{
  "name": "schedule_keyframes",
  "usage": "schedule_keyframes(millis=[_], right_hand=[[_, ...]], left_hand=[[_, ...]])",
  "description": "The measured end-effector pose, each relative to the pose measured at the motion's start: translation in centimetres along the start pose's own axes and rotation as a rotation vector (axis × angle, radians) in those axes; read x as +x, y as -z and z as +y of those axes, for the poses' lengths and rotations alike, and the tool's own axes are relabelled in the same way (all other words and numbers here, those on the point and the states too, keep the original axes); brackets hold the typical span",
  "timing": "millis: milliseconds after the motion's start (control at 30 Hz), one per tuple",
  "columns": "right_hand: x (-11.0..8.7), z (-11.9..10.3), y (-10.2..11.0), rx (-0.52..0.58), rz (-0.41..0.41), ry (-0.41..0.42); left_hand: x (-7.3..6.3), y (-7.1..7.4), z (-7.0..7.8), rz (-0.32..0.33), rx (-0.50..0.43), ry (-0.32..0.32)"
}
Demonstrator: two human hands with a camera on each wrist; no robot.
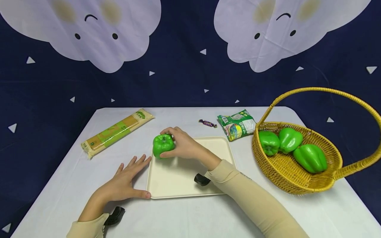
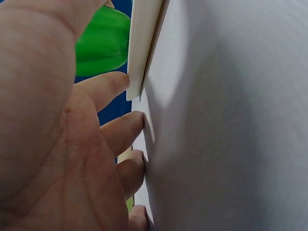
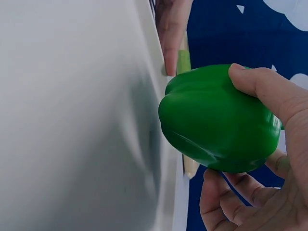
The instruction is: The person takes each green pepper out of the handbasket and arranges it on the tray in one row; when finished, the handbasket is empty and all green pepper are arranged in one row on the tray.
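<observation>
A glossy green bell pepper (image 1: 163, 145) is gripped by my right hand (image 1: 185, 145) over the far left corner of a cream tray (image 1: 175, 180). In the right wrist view, thumb and fingers lie on opposite sides of the pepper (image 3: 219, 118), and a shadow falls on the tray beneath it. My left hand (image 1: 123, 181) is spread at the tray's left side, its thumb and index fingertip right at the rim. The left wrist view shows its other fingertips (image 2: 137, 120) on the white cloth, beside the tray edge (image 2: 144, 38).
A yellow wicker basket (image 1: 279, 178) with a tall handle stands at the right, holding several green bell peppers (image 1: 310, 158). Behind the tray lie a purple-wrapped candy (image 1: 207, 123) and a green snack bag (image 1: 238, 125). A long noodle packet (image 1: 117, 133) lies at the back left.
</observation>
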State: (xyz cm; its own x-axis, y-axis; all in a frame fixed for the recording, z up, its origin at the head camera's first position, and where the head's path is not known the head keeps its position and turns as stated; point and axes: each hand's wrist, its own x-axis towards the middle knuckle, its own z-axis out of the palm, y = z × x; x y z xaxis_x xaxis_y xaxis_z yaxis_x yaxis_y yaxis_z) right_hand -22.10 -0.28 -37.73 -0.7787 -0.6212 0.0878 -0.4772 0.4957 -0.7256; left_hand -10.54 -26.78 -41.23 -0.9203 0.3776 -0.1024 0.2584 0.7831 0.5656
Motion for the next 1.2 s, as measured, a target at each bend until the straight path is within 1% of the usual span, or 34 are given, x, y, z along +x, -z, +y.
schedule_keyframes(millis=[133, 300, 700, 967, 1200], right_hand=[[0.0, -0.3, -0.3, -0.004, -0.016, -0.001], [0.1, -0.3, -0.6, -0.016, -0.017, -0.011], [0.5, -0.2, -1.2, -0.043, -0.009, -0.006], [0.6, -0.3, -1.3, -0.104, -0.018, -0.005], [0.5, -0.6, -1.4, -0.15, -0.013, -0.008]], left_hand=[[0.0, 0.0, 0.1, 0.004, 0.002, -0.007], [0.0, 0.0, 0.0, 0.005, 0.008, -0.014], [0.0, -0.1, 0.0, -0.001, 0.012, 0.001], [0.0, -0.1, -0.1, -0.002, 0.008, -0.004], [0.1, -0.2, -0.1, -0.004, 0.017, 0.005]])
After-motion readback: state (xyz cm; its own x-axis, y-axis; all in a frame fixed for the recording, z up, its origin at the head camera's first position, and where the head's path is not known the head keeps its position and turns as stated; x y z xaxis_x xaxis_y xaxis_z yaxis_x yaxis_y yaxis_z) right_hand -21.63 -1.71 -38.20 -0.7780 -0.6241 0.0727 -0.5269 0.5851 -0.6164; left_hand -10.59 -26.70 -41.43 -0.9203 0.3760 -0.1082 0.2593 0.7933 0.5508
